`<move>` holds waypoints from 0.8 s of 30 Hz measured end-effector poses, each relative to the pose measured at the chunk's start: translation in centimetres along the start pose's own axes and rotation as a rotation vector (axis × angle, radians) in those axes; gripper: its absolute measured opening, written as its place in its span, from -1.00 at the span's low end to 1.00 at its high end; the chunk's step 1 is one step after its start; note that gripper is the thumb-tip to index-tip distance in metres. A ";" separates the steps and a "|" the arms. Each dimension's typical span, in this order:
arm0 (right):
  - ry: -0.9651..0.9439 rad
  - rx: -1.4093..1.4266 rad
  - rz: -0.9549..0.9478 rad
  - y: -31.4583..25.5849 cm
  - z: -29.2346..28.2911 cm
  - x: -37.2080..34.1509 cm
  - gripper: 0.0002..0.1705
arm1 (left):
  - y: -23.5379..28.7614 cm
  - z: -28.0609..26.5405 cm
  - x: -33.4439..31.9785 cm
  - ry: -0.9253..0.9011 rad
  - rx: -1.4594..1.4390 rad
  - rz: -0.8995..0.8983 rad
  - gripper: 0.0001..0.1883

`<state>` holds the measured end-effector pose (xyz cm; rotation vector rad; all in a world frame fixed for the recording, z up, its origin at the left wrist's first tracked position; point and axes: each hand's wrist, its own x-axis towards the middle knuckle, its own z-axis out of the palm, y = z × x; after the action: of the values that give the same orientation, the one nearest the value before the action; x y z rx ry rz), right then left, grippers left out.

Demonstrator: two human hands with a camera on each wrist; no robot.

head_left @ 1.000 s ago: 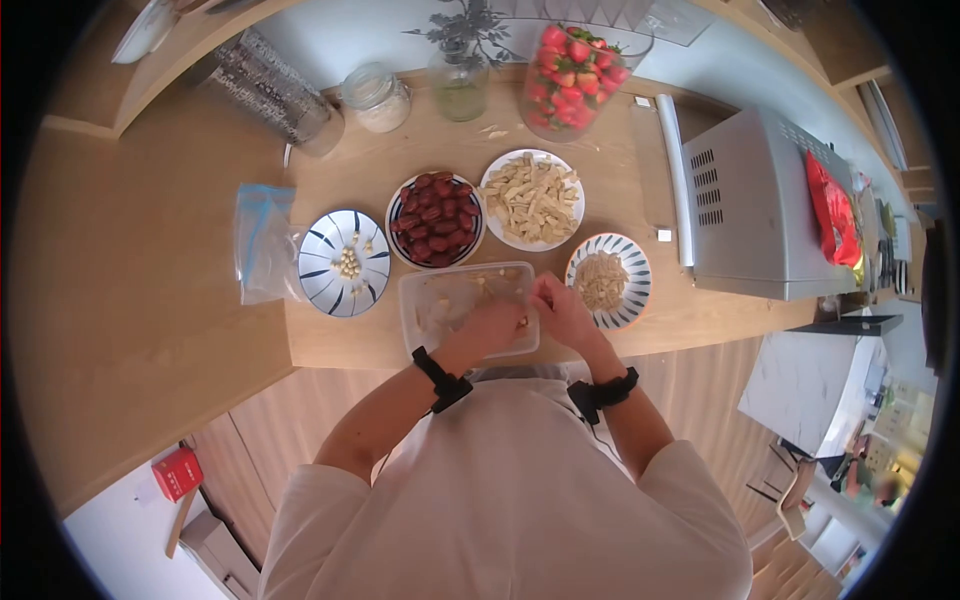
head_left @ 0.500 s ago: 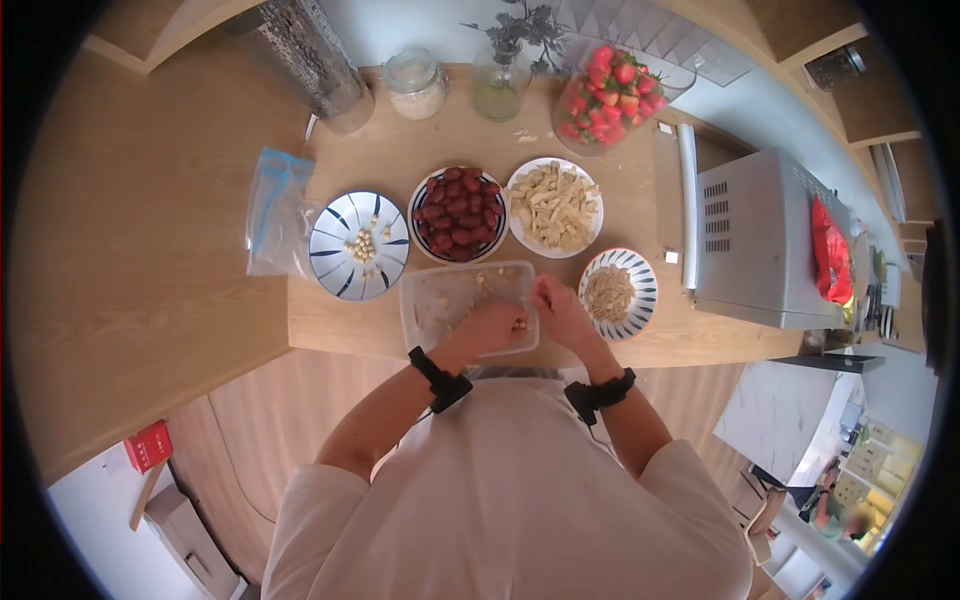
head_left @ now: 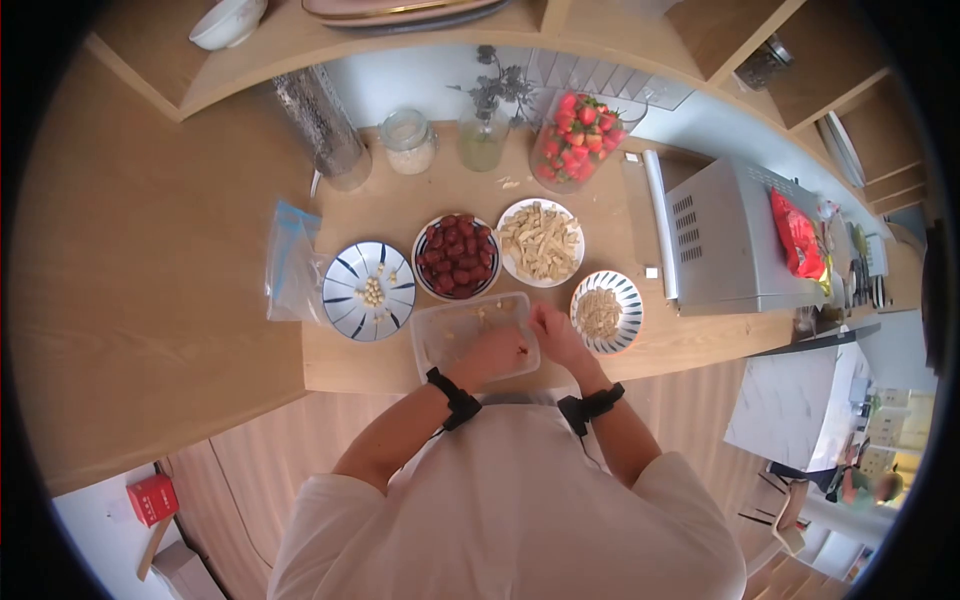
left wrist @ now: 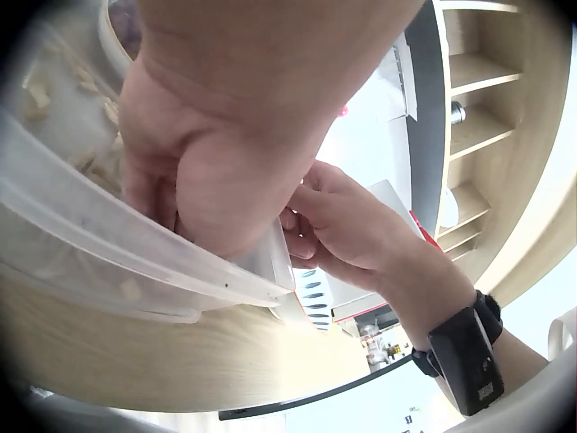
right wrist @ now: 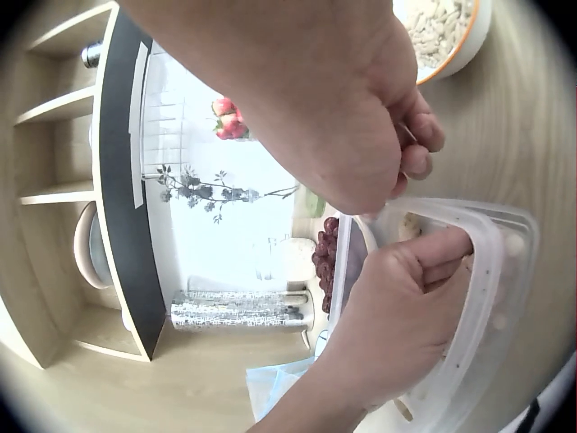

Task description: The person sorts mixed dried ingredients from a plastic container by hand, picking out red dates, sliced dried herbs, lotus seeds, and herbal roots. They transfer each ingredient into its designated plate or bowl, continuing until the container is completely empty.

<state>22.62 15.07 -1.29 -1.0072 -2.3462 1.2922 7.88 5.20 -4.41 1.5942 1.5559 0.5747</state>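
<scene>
A clear plastic container stands at the table's front edge, with some pale dried pieces on its floor. My left hand reaches down inside it with fingers curled; what lies under them is hidden. A small dark red spot shows beside that hand. By the container's right rim is my right hand, its thumb and fingertips drawn together. In the right wrist view, the right hand's fingers are bent in above the rim; I cannot tell whether they hold something small.
Behind the container are a bowl of red dates and a plate of pale dried sticks. A striped plate with pale seeds is left, an orange-rimmed bowl right. Farther back stand a jar and strawberries; a grey appliance is right.
The head view has shifted and tilted. Both hands stay at the container, the left inside and the right at its rim. Pale bits beside the left hand half a second ago no longer show.
</scene>
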 end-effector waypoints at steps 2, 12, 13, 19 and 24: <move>0.024 0.000 -0.003 0.3 0.2 -0.1 -0.89 | -0.1 0.0 0.0 -0.012 0.058 -0.006 -0.74; 0.070 -0.050 0.012 1.1 1.1 -0.2 -0.88 | -0.6 -4.3 -1.3 0.000 -0.148 0.025 -0.74; 0.069 -0.050 0.003 1.0 1.1 -0.2 -0.88 | -1.1 -4.7 -1.7 0.064 -0.147 0.056 -0.74; 0.101 -0.081 -0.017 1.3 1.5 -0.5 -0.86 | -2.0 -9.3 -6.0 0.248 -0.607 -0.134 -0.70; 0.154 -0.255 0.158 -1.2 1.3 -1.5 -0.81 | -9.0 -11.4 -9.4 0.536 -1.059 -0.362 -0.70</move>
<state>22.45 12.74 -0.88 -1.3417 -2.3930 0.9411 -7.80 -2.03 -3.15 0.3586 1.4303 1.3880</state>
